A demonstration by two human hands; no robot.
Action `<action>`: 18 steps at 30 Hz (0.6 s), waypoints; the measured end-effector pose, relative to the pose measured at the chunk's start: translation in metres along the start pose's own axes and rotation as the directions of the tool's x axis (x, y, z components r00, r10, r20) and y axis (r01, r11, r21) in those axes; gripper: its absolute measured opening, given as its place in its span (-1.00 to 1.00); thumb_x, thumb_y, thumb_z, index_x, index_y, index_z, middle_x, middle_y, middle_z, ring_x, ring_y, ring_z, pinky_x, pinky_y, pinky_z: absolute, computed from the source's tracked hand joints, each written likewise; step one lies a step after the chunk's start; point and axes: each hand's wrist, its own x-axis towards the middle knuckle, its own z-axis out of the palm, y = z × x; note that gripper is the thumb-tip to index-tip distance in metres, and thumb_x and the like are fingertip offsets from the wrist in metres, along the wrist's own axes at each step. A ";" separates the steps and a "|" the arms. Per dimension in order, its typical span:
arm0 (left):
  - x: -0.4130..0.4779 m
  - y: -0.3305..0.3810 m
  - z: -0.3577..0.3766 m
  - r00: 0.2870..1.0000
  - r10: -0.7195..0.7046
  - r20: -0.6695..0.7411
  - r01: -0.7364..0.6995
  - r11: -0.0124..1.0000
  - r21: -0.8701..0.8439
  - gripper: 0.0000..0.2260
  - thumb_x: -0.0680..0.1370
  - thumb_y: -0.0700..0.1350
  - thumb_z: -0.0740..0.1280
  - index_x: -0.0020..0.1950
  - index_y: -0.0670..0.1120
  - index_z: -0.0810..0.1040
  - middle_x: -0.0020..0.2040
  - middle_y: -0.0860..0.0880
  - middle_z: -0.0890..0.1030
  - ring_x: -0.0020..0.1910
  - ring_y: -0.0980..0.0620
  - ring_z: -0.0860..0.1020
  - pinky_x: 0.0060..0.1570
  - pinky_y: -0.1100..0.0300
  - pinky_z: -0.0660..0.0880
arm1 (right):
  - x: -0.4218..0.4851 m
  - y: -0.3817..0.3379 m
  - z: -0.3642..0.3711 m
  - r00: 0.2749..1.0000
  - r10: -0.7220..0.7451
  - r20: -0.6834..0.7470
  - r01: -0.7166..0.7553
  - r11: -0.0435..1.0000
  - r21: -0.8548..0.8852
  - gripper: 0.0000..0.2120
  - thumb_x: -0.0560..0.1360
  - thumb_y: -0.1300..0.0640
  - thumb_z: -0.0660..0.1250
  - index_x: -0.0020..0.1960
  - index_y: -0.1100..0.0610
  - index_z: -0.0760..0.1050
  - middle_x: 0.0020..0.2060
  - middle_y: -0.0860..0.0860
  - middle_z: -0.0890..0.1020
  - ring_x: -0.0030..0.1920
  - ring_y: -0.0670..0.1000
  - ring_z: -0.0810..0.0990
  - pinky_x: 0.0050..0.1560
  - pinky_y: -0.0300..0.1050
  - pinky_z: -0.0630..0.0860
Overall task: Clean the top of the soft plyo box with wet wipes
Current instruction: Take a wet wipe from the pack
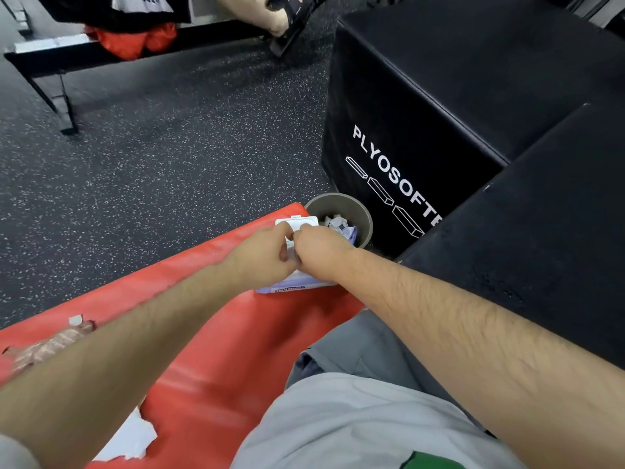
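On the far end of a red mat (220, 333), just beside a small round bin (367, 221), a pack of wet wipes (291, 288) was laid flat with its white flip lid (297, 222) thrown open away from the person, presumably so that the opening was left free. Both hands were brought together over that opening: the left hand (267, 255) and the right hand (318, 253) were seen touching, fingers curled and pinched at the top of the pack, with a scrap of white sheet showing between them. Which hand steadied the pack and which drew the sheet could not be told. A fresh wipe was judged to be in the course of being pulled or separated, two hands being needed because damp sheets cling together. Crumpled wipes (334, 223) lay in the bin, which was set within easy reach of the pack, most likely for spent sheets. The soft plyo box (473, 62), black and marked in white on its side, stood well apart to the right beyond the bin, its top untouched by either hand. A second black block (541, 248) was placed nearer, against the person's right forearm. No wiping could be judged under way until a sheet was carried across.
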 end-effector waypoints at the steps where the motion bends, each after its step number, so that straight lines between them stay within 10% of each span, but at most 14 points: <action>1: 0.001 0.001 -0.001 1.000 0.008 0.012 -0.008 1.000 0.018 -0.80 0.50 -0.11 0.36 0.06 -0.06 0.41 -0.16 0.00 0.59 -0.14 0.00 0.49 -0.22 0.12 0.33 | -0.001 0.001 -0.004 1.000 0.014 0.002 -0.014 0.999 0.043 -0.75 0.61 0.14 0.20 0.19 0.22 0.52 0.10 0.15 0.57 0.06 0.17 0.62 -0.17 -0.08 0.35; 10: 0.027 0.017 -0.032 0.994 -0.010 0.105 0.008 1.000 0.021 -0.73 0.35 0.16 0.32 -0.08 0.02 0.51 -0.20 0.06 0.60 -0.22 0.02 0.56 -0.16 0.02 0.54 | -0.012 0.012 -0.063 0.991 0.074 -0.113 -0.056 0.987 0.153 -0.92 0.50 0.17 0.28 -0.13 0.17 0.46 -0.18 0.10 0.58 -0.26 0.12 0.51 -0.35 -0.12 0.26; 14: 0.041 0.035 -0.053 0.982 0.010 0.191 -0.028 0.995 0.091 -0.65 0.39 0.26 0.31 -0.02 0.03 0.55 -0.12 0.03 0.63 -0.12 -0.01 0.59 -0.05 0.02 0.54 | -0.025 0.032 -0.084 0.974 0.153 -0.165 -0.093 0.941 0.324 -0.69 0.44 0.19 0.30 -0.39 0.09 0.23 -0.47 -0.01 0.33 -0.48 -0.01 0.27 -0.46 -0.12 0.15; 18: 0.044 0.052 -0.056 0.980 0.003 0.199 -0.025 0.993 0.111 -0.84 0.56 0.04 0.39 -0.11 -0.01 0.51 -0.23 0.09 0.52 -0.25 0.06 0.46 -0.23 0.27 0.38 | -0.039 0.045 -0.098 0.957 0.193 -0.215 -0.098 0.916 0.389 -0.80 0.47 0.16 0.27 -0.31 0.15 0.35 -0.40 0.04 0.45 -0.41 0.03 0.38 -0.42 -0.03 0.31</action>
